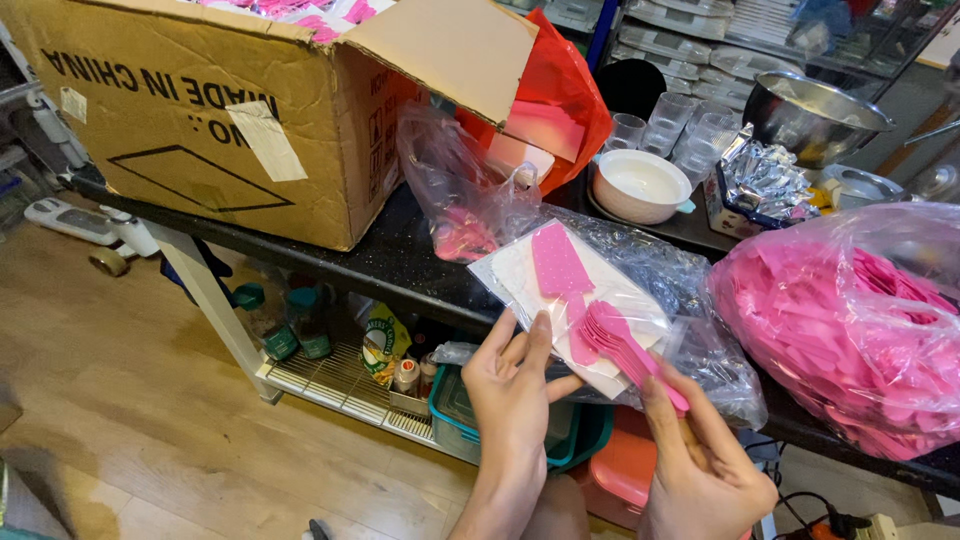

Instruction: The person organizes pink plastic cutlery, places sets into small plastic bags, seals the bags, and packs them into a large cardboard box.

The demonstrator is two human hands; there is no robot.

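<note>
- Left hand (512, 385): fingers pinch the near edge of a clear packet (565, 300) holding a white card and pink glitter piece, at the counter (400, 265) edge.
- Right hand (700, 470): fingers closed on the handles of a pink spoon bunch (620, 340), bowls lying on the packet.
- Step, by my reckoning: spoons going into the packet; next calls for a held-open mouth and a straight slide.
- Right: bulging bag (850, 320) of pink pieces.
- Far left: cardboard box (230, 110).
- Far: white bowl (640, 185), steel bowl (812, 115).
</note>
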